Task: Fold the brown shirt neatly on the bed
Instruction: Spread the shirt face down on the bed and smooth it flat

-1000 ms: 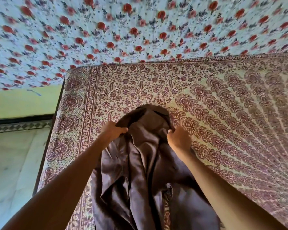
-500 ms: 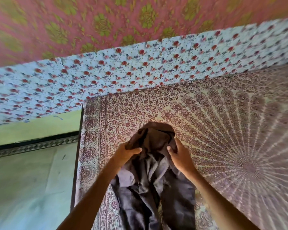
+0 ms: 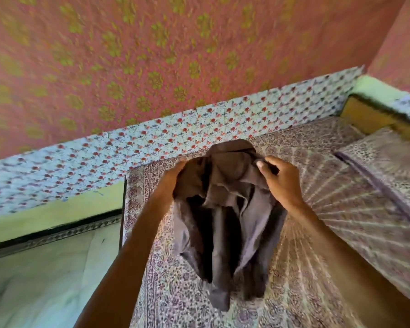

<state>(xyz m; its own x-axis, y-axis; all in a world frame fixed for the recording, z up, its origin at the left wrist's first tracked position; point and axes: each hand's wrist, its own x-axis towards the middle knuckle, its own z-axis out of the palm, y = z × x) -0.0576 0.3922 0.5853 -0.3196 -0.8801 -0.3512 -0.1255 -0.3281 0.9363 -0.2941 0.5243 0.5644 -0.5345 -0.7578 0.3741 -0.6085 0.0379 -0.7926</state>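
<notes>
Here the brown shirt [image 3: 225,209] hangs between left grip [image 3: 174,177] and right grip [image 3: 279,181], both clutching its top.

Soft, even daylight, greenish-warm cast, motion blur smearing the pink wall [image 3: 152,55] from 10 to 2 o'clock, wide-angle bending of the bed [image 3: 341,185] edges toward 3 and 9 o'clock, deep shadow between the brown shirt [image 3: 253,221] folds at centre, fine detail soft throughout

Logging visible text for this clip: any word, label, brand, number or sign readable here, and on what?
None can be read. The brown shirt, gripped by the left hand and right hand, shows no tag or print. The bed cover, floral cloth and wall bear only patterns, somewhat blurred.
</notes>
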